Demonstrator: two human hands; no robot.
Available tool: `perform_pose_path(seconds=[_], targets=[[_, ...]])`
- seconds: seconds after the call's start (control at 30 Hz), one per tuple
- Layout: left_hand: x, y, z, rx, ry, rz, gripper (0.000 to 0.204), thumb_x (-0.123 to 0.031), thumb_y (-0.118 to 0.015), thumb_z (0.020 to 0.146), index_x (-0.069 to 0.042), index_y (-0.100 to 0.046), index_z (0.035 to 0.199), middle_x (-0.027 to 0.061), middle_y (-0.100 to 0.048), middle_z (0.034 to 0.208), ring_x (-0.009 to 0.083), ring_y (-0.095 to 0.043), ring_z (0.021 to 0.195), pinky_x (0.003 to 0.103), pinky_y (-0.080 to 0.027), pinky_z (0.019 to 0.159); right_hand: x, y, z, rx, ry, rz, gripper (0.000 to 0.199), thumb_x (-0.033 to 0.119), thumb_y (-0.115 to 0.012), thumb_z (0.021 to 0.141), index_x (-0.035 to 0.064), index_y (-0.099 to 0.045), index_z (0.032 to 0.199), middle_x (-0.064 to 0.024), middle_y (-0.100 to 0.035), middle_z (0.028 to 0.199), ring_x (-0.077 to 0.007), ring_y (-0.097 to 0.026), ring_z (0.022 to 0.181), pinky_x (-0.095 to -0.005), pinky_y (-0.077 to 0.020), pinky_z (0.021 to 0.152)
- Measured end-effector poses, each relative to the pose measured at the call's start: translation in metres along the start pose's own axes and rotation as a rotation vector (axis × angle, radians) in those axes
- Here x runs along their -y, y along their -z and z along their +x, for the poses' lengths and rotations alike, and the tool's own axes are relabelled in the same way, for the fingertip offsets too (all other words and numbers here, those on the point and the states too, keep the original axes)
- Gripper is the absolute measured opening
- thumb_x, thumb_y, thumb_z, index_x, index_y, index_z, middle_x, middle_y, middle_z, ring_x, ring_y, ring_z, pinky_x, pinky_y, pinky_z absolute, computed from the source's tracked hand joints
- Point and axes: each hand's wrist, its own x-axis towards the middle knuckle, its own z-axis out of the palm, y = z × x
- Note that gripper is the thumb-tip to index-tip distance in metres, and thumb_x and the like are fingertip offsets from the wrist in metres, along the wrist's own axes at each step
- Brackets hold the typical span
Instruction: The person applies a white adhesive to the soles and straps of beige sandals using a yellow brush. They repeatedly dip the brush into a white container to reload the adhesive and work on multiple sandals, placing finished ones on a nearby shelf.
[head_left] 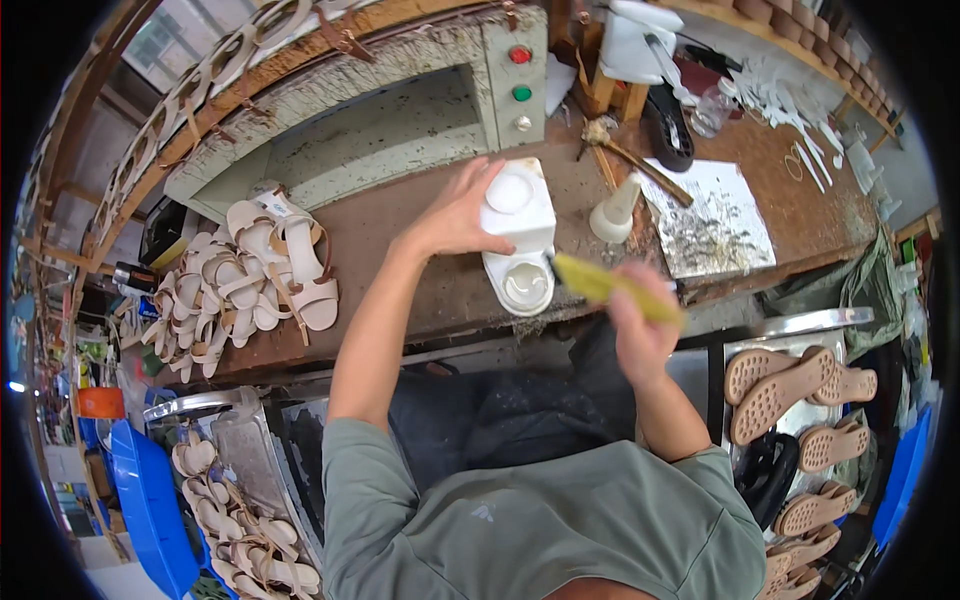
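White plastic dispenser (535, 225) with round cup (525, 287), at brown workbench's (447, 290) front edge, braced between spread thumb and fingers of left hand (462, 212). Just beside cup, flat yellow brush-like tool (597, 283), blurred, in curled fingers of right hand (642, 322). Probably best: dispenser steady, tool lightly loaded.

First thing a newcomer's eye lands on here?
Probably the white container near the bench's front edge, gripped by the left hand, with a blurred yellow tool in the right hand beside it. Next, the heap of beige sandals on the bench at left and the tan soles at lower right. Above, red and green buttons stand out.
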Motion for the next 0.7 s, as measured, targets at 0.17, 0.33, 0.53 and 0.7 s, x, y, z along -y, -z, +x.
perform_pose_path(seconds=[0.17, 0.33, 0.53, 0.7], targets=[[0.002, -0.011, -0.003, -0.111, -0.005, -0.158, 0.114, -0.031, -0.08, 0.05, 0.001, -0.014, 0.138, 0.024, -0.018, 0.141, 0.0405, -0.018, 0.132, 0.044, -0.02, 0.11, -0.051, -0.044, 0.085, -0.22, -0.133, 0.414, 0.023, 0.011, -0.06, 0.087, -0.0029, -0.057, 0.105, -0.0066, -0.059, 0.091, -0.0109, -0.056, 0.079, -0.0246, -0.0455, 0.067], [0.006, -0.014, -0.009, -0.162, -0.008, -0.187, 0.113, -0.031, -0.08, 0.05, 0.001, -0.015, 0.138, 0.0239, -0.018, 0.141, 0.0409, -0.018, 0.132, 0.044, -0.021, 0.109, -0.082, -0.073, 0.075, -0.257, 0.024, 0.009, 0.017, 0.013, -0.061, 0.087, -0.0006, -0.061, 0.097, -0.0035, -0.06, 0.087, -0.0059, -0.052, 0.077, -0.0198, -0.042, 0.066], [0.007, -0.019, -0.009, -0.159, -0.023, -0.182, 0.111, -0.03, -0.08, 0.051, 0.001, -0.017, 0.137, 0.0234, -0.019, 0.141, 0.0402, -0.019, 0.131, 0.044, -0.021, 0.109, -0.072, -0.044, 0.063, -0.176, -0.083, -0.068, 0.013, 0.013, -0.061, 0.086, 0.0013, -0.062, 0.092, 0.0009, -0.057, 0.074, -0.0045, -0.048, 0.067, -0.0198, -0.0408, 0.059], [0.008, -0.02, -0.009, -0.152, -0.009, -0.202, 0.114, -0.032, -0.08, 0.052, 0.0, -0.014, 0.139, 0.0237, -0.016, 0.143, 0.0367, -0.014, 0.135, 0.042, -0.016, 0.111, -0.027, -0.017, 0.054, -0.054, -0.087, -0.191, 0.011, 0.011, -0.061, 0.086, 0.0019, -0.062, 0.092, -0.001, -0.057, 0.071, -0.005, -0.049, 0.056, -0.0202, -0.0395, 0.049]])
